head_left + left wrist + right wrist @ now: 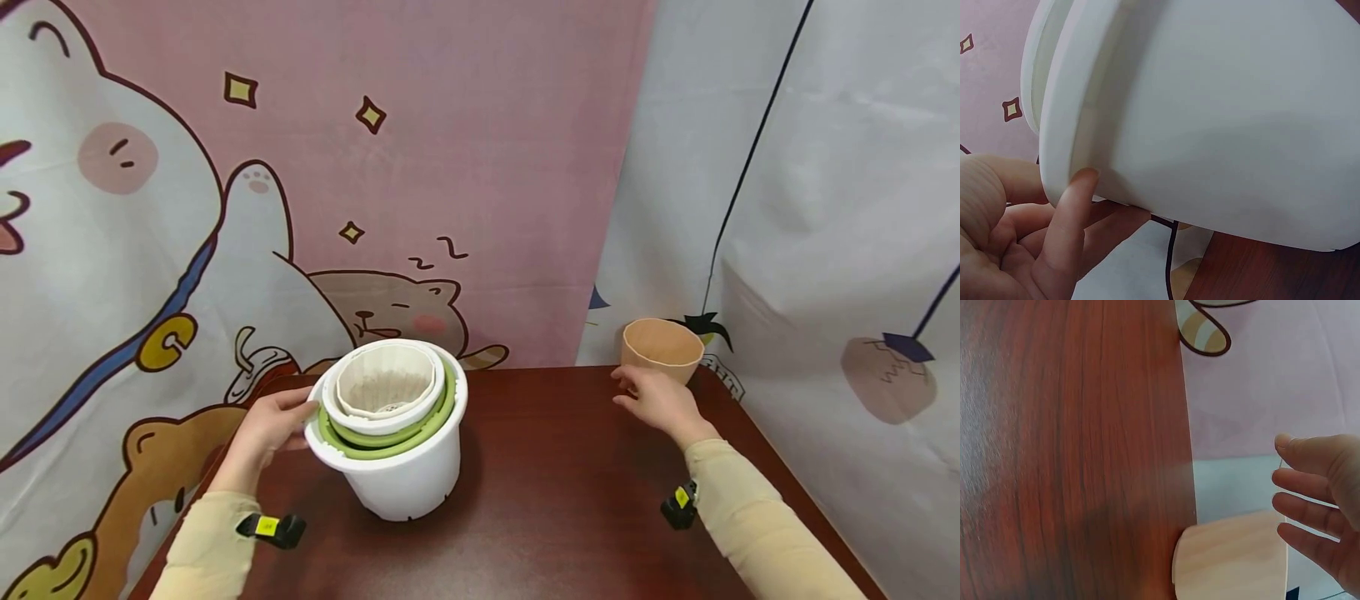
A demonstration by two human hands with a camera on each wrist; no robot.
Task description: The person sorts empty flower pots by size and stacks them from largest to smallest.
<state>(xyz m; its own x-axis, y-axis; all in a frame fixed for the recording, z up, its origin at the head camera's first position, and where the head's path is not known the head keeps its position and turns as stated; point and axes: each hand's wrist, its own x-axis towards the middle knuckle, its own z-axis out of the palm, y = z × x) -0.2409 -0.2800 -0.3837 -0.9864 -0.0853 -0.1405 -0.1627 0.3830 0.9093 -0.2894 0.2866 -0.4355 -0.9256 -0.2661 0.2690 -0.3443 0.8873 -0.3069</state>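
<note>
A large white flowerpot [408,483] stands left of the middle of the table, with several smaller pots nested inside it. Among these are a green pot [437,429] and, innermost, a cream ribbed pot [390,375]. My left hand [273,425] grips the big pot's rim from the left side; in the left wrist view the thumb [1072,219] presses just under the rim. At the back right stands a peach-coloured pot [663,346]. My right hand [660,400] is beside its near side, fingers loosely spread and holding nothing; in the right wrist view its fingertips lie by the pot's rim.
The dark red-brown wooden table [547,500] reaches back to a cartoon-printed pink curtain [487,167]. A pale printed curtain [840,208] runs along the right edge. A black wrist camera [281,529] sits on the left sleeve, another camera [678,506] on the right.
</note>
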